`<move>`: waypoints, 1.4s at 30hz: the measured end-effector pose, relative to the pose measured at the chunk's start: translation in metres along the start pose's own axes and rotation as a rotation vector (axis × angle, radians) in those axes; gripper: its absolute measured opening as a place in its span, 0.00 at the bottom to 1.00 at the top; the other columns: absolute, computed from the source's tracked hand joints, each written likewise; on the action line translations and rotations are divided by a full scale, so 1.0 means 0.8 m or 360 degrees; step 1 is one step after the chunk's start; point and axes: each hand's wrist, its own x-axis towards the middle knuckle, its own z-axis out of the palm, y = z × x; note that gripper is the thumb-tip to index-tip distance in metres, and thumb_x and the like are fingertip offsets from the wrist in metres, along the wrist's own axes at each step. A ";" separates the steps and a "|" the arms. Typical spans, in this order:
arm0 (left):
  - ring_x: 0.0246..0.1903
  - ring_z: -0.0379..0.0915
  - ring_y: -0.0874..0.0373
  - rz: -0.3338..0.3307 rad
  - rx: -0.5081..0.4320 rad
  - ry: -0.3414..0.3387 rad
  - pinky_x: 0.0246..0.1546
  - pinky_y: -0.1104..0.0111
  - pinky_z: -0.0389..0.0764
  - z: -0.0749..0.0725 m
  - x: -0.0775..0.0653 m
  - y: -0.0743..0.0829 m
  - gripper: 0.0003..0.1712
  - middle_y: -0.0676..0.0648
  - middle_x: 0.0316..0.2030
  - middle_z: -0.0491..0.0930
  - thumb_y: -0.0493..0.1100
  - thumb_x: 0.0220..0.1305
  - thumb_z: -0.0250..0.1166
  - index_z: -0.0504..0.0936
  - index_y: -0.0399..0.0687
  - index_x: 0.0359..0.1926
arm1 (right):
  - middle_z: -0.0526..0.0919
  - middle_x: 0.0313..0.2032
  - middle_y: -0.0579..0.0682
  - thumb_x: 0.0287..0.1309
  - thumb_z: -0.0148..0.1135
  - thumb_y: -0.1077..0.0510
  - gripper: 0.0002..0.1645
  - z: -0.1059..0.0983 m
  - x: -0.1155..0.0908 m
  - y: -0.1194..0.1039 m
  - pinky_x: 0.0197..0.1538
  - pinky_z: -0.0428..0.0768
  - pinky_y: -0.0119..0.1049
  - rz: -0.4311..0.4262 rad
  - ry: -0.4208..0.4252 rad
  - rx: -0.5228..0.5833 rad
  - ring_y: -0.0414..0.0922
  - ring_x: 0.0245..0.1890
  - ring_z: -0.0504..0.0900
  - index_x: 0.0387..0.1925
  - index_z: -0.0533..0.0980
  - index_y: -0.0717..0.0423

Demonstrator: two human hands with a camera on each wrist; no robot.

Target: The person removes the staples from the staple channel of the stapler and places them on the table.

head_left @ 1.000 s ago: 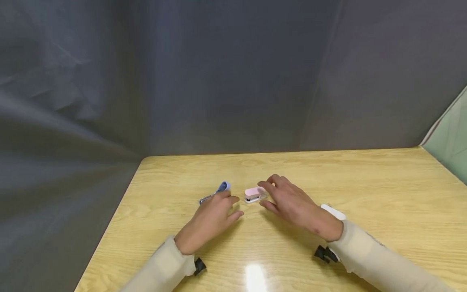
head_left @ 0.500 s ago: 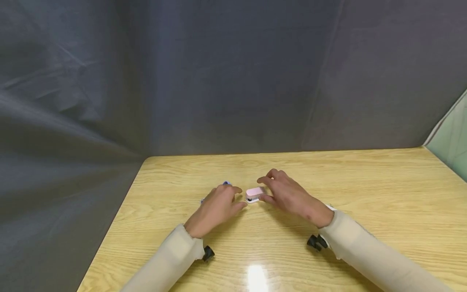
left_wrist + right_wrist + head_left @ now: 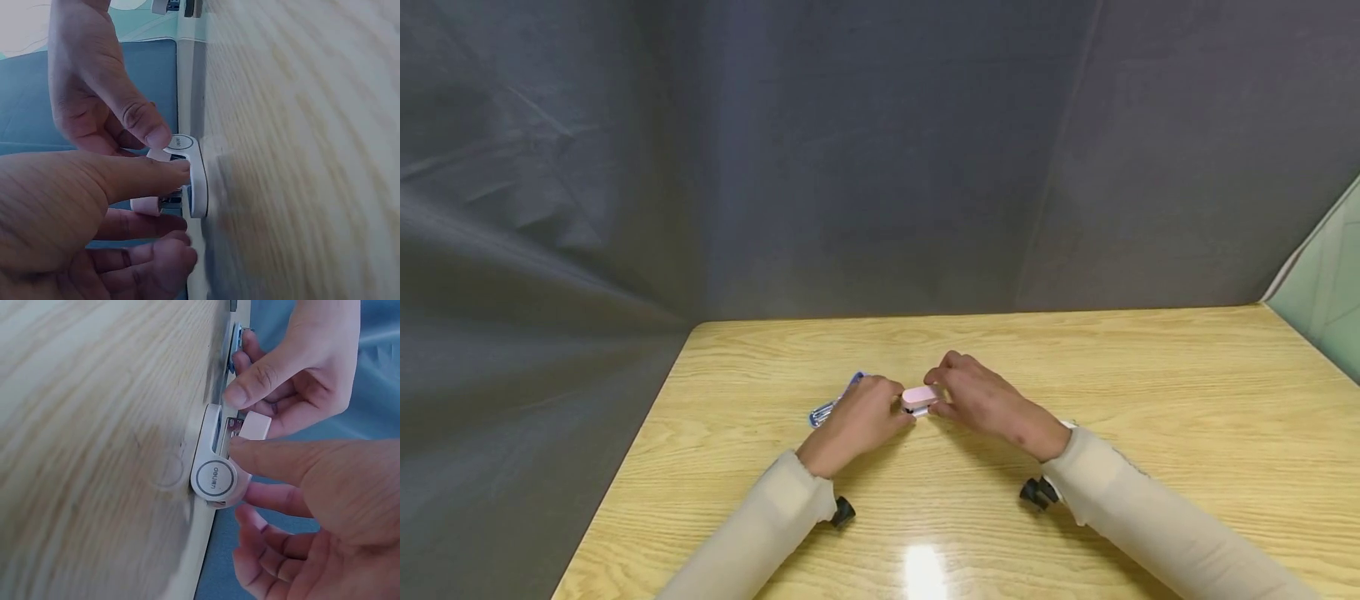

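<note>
A small stapler point(image 3: 920, 397) with a pink top and white base stands on the wooden table, between both hands. My right hand point(image 3: 981, 398) pinches its rear end, the thumb point(image 3: 269, 457) on the near side, a finger behind. At the front end, my left hand point(image 3: 861, 421) has its thumb point(image 3: 140, 177) and index finger on either side of the stapler's mouth. In the right wrist view the metal staple rail point(image 3: 234, 425) shows between top and base. A blue stapler point(image 3: 824, 412) lies just left of my left hand, partly hidden by it.
A white object point(image 3: 1069, 424) lies by my right wrist, mostly hidden under the sleeve. The wooden table point(image 3: 760, 358) ends at a dark curtain point(image 3: 880, 167) behind and to the left. Black wrist mounts point(image 3: 843, 511) hang below both sleeves.
My left hand has moved right to the pink stapler's front end, uncovering more of the blue stapler. My right hand has shifted slightly left and closed in on the rear end.
</note>
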 end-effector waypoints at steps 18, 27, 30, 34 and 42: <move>0.19 0.66 0.63 -0.0102 -0.0152 -0.0050 0.22 0.70 0.68 0.006 0.013 -0.005 0.04 0.56 0.22 0.79 0.39 0.62 0.76 0.87 0.44 0.34 | 0.80 0.35 0.48 0.60 0.75 0.62 0.06 0.012 0.015 -0.002 0.39 0.78 0.38 -0.0151 -0.0007 0.0008 0.43 0.34 0.76 0.37 0.84 0.56; 0.21 0.68 0.62 -0.0130 -0.0151 -0.0049 0.24 0.69 0.71 0.004 0.015 -0.004 0.07 0.57 0.21 0.78 0.39 0.61 0.77 0.85 0.47 0.29 | 0.80 0.32 0.45 0.60 0.75 0.60 0.06 0.011 0.014 0.000 0.35 0.78 0.36 -0.0197 0.0038 0.0018 0.41 0.32 0.76 0.31 0.83 0.52; 0.21 0.68 0.62 -0.0143 -0.0159 -0.0059 0.24 0.69 0.71 0.003 0.016 -0.004 0.08 0.57 0.21 0.78 0.40 0.61 0.77 0.85 0.47 0.29 | 0.81 0.32 0.45 0.58 0.76 0.61 0.08 0.010 0.013 0.000 0.35 0.78 0.36 -0.0184 0.0037 0.0055 0.41 0.32 0.77 0.28 0.82 0.50; 0.21 0.67 0.62 -0.0131 -0.0129 -0.0074 0.24 0.69 0.70 0.003 0.018 -0.005 0.09 0.57 0.21 0.77 0.40 0.62 0.77 0.85 0.48 0.29 | 0.82 0.31 0.45 0.58 0.76 0.61 0.11 0.007 0.014 0.003 0.33 0.77 0.36 -0.0182 0.0029 0.0145 0.40 0.30 0.77 0.25 0.81 0.49; 0.21 0.65 0.62 -0.0093 -0.0028 -0.0100 0.24 0.70 0.68 0.002 0.019 -0.005 0.11 0.56 0.20 0.75 0.42 0.63 0.76 0.82 0.51 0.27 | 0.84 0.30 0.42 0.57 0.76 0.60 0.04 0.004 0.012 0.012 0.30 0.69 0.33 -0.0067 -0.0019 0.0445 0.38 0.25 0.69 0.36 0.87 0.52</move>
